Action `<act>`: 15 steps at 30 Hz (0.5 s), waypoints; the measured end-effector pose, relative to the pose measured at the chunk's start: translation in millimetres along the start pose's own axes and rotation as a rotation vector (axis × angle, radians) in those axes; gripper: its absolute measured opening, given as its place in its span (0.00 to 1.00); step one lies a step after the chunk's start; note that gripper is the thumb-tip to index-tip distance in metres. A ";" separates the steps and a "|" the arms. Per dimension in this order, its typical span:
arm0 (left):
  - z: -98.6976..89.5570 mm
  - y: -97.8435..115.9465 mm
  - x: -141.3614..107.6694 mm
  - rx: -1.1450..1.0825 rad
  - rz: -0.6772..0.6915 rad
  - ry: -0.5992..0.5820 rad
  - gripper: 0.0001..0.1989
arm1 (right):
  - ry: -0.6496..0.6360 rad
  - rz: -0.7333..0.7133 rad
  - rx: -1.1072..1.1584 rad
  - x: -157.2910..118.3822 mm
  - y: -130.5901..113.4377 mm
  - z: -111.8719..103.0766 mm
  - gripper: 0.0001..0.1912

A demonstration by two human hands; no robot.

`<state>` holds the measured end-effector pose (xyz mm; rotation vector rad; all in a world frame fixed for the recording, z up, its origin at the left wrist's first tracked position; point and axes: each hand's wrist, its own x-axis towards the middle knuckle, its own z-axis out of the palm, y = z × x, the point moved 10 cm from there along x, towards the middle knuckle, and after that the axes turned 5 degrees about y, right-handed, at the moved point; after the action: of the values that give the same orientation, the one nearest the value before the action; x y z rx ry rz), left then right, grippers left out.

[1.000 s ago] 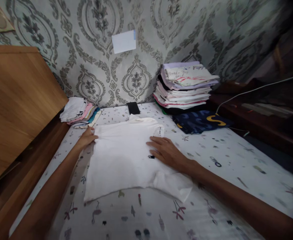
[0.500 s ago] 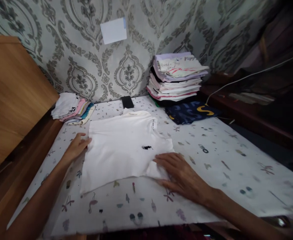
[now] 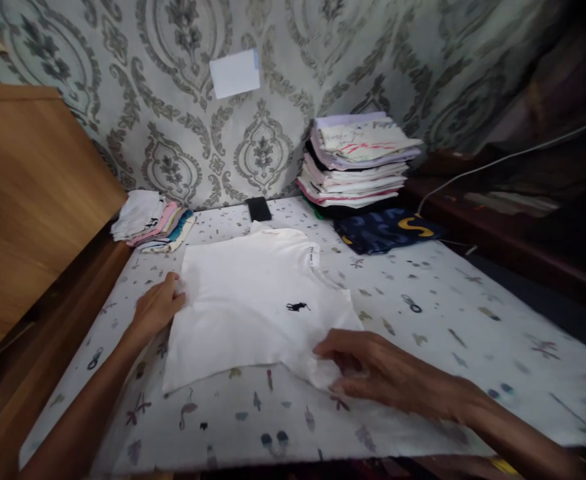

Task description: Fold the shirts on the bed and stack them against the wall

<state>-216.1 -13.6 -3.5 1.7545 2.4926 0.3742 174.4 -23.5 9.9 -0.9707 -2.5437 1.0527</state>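
Observation:
A white shirt (image 3: 243,300) with a small black logo lies on the printed white sheet, its collar toward the right and back. At its left edge, my left hand (image 3: 160,307) has thumb and fingers pinched on the fabric. My right hand (image 3: 373,363) is at the shirt's near right corner, fingers curved and parted from the thumb, the fingertips touching the cloth; no grip on it shows.
Folded clothes (image 3: 155,220) are piled at the back left, and a taller stack (image 3: 357,163) stands at the back right beside a navy folded garment (image 3: 387,230). A black phone (image 3: 259,209) lies near the wall. A wooden panel (image 3: 33,200) borders the left.
My right hand has lifted from lying flat and moved right, drawing the shirt's near right corner outward. My left hand has closed at the left edge. The view has shifted slightly.

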 end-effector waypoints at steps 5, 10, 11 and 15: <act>7.6 59.0 7.8 -0.083 0.356 0.033 0.24 | 0.369 -0.025 -0.116 54.3 12.0 -39.2 0.22; 55.8 69.3 20.0 -0.100 0.352 -0.170 0.38 | 0.317 -0.105 -0.435 126.7 35.3 -7.1 0.31; 61.0 65.0 21.4 -0.075 0.330 -0.163 0.40 | 0.303 -0.083 -0.476 135.0 44.7 -2.6 0.33; 67.2 48.0 19.2 0.027 0.319 -0.057 0.41 | 0.334 0.038 -0.572 135.8 81.8 -8.5 0.36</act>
<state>-165.5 30.2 -55.5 2.1452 2.1890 0.3045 115.5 112.6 -46.9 -1.2042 -2.5749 0.1260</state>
